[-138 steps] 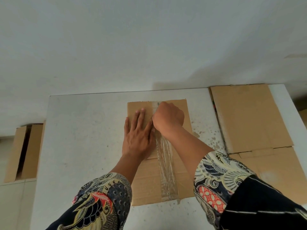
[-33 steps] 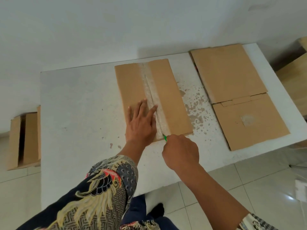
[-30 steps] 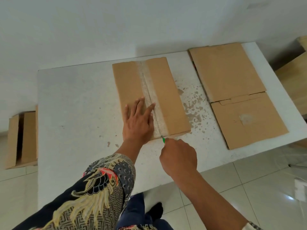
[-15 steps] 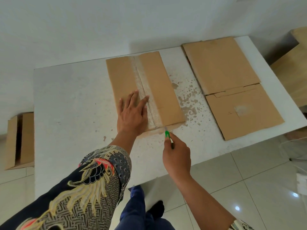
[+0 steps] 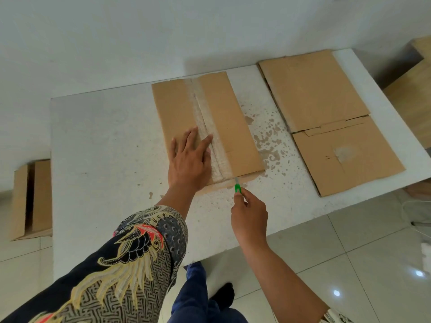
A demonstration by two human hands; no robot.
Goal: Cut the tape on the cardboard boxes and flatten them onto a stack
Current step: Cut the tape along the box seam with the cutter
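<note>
My left fingers (image 5: 194, 138) lie straight and a little spread, flat on the brown cardboard box (image 5: 224, 117) with the index fingertip on the strip of clear, wrinkled packing tape (image 5: 210, 136) that runs down the box's middle seam. My left hand (image 5: 189, 164) presses on the box's near-left part, palm down. My right hand (image 5: 250, 217) has its fingers curled round a small green-handled cutter (image 5: 237, 186), pinching it so that only the green end and a short grey blade stick out. The blade tip sits at the near edge of the box, right where the tape strip ends.

The box lies flat on the white speckled tabletop (image 5: 105, 148), about in the middle and towards the far edge. To its right, apart from it, is a stack of flattened brown cardboard sheets (image 5: 326, 122), reaching the table's right edge. On the tiled floor to the left of the table stands another brown cardboard box (image 5: 32, 199), one side open. My patterned dark sleeve (image 5: 130, 259) covers my left forearm.
</note>
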